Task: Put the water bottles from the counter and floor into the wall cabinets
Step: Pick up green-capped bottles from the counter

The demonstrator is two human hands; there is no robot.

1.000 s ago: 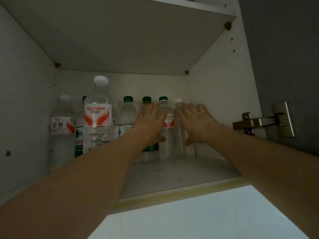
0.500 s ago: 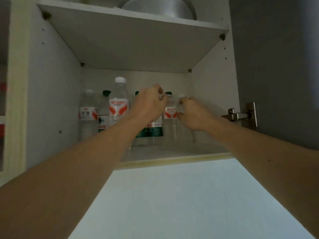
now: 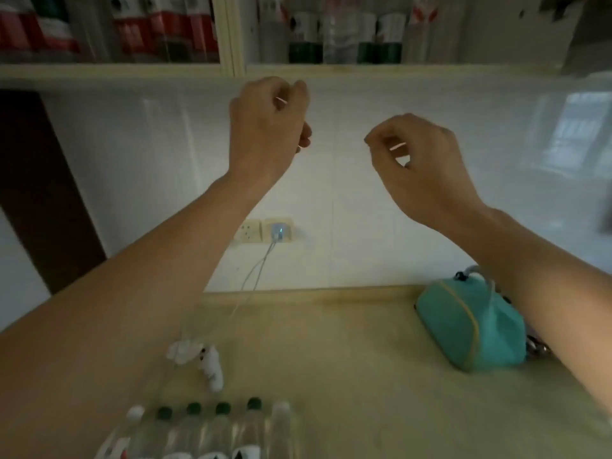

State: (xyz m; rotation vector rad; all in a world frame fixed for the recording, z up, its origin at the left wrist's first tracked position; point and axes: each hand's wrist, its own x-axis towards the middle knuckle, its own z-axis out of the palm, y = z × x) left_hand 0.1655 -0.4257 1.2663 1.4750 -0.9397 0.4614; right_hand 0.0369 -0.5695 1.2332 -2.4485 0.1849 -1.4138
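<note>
Overhead, the wall cabinets [image 3: 231, 69] run along the top edge of the view, their pale bottom rail crossing the whole width, with a vertical divider just left of centre. Blurred bottles stand inside on both sides of it: red-labelled ones [image 3: 159, 31] to the left, green-and-white-labelled ones [image 3: 344, 34] to the right.

Both hands hang in the air in front of the white wall [image 3: 347, 226], below the rail and touching nothing. The left hand [image 3: 268, 124] is closest under the cabinet edge, its fingers curled in toward the palm and holding nothing. The right hand [image 3: 420, 160] sits lower and well apart from it, fingers loosely bent with the thumb near the fingertips, also holding nothing. Open wall lies between the two hands.

Down on the wooden counter [image 3: 364, 376], a row of water bottles [image 3: 205, 432] lies at the near edge under the left forearm, caps pointing toward the wall: mostly green caps, a white one at the left end. Just beyond them lies a crumpled white object [image 3: 195, 356], from which a thin cable [image 3: 255, 273] rises to a socket [image 3: 265, 230] on the wall. A teal pouch [image 3: 470, 329] sits on the right of the counter, partly behind the right forearm. The middle of the counter between the bottles and the pouch is bare wood. A dark panel [image 3: 43, 180] stands at the far left.
</note>
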